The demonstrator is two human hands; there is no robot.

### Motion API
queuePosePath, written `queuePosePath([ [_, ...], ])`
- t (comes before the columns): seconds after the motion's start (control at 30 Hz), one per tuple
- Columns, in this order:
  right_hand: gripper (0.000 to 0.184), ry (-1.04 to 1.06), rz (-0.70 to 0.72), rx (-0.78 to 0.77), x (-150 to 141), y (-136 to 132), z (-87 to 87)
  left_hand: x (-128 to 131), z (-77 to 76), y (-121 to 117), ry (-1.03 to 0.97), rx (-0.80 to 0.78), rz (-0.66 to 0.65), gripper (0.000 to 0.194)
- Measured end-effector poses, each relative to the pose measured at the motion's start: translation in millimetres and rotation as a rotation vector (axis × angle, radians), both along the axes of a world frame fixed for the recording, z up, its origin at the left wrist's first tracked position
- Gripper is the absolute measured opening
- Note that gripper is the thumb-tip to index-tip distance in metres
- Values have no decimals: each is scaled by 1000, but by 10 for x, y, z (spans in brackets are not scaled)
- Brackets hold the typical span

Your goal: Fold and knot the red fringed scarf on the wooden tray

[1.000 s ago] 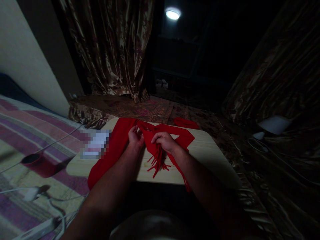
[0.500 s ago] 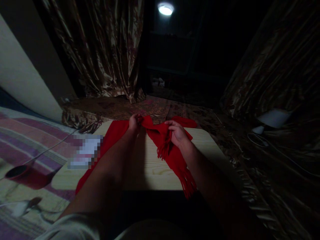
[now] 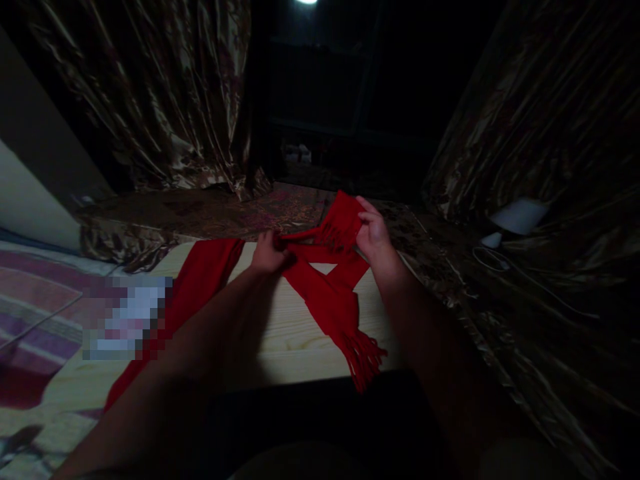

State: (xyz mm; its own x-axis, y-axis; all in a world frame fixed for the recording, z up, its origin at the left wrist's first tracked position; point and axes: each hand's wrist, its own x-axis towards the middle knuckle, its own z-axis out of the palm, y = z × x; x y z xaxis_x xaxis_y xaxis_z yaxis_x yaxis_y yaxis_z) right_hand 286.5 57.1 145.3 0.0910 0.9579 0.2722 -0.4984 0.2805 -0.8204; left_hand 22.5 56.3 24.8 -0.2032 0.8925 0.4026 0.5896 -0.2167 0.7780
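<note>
A red fringed scarf lies across a pale wooden table, one long length running down its left side and a fringed end hanging towards the near edge. My left hand is closed on the scarf near the table's far edge. Over to the right, my right hand grips another fringed part and holds it raised above the table, its fringe hanging down. A thin stretch of the red cloth runs between both hands. Part of the left length is hidden behind my left forearm.
A blurred-out flat item lies at the table's left. Beyond that is a striped bedspread. A white lamp with a cord stands on the right, by dark patterned curtains. A patterned cloth covers the ledge behind the table.
My right hand has lifted its fringed part up and to the right, spreading it out. The other fringed end now lies flatter on the table. The whole view has shifted.
</note>
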Motion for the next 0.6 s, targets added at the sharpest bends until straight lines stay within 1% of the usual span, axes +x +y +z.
queuePosePath([
  [0.07,44,0,-25,4,95,45,-3,14,-56,-73,206,-39,29,80],
  [0.1,43,1,-36,9,138,60,-4,26,-73,-95,255,-65,41,84],
  [0.13,43,3,-45,17,179,71,0,41,-84,-106,273,-91,43,87],
  [0.2,42,10,-56,34,254,85,27,74,-91,-106,247,-120,36,89],
  [0.27,42,10,-52,54,320,95,85,103,-86,-89,191,-111,32,84],
  [0.37,42,3,-43,94,403,121,209,130,-78,-72,122,-78,38,71],
  [0.43,40,-1,-45,120,446,152,288,140,-74,-80,102,-84,48,63],
  [0.5,36,0,-50,141,476,188,346,150,-64,-100,139,-115,79,54],
  [0.6,30,22,-52,147,504,226,383,164,-37,-131,284,-189,128,42],
])
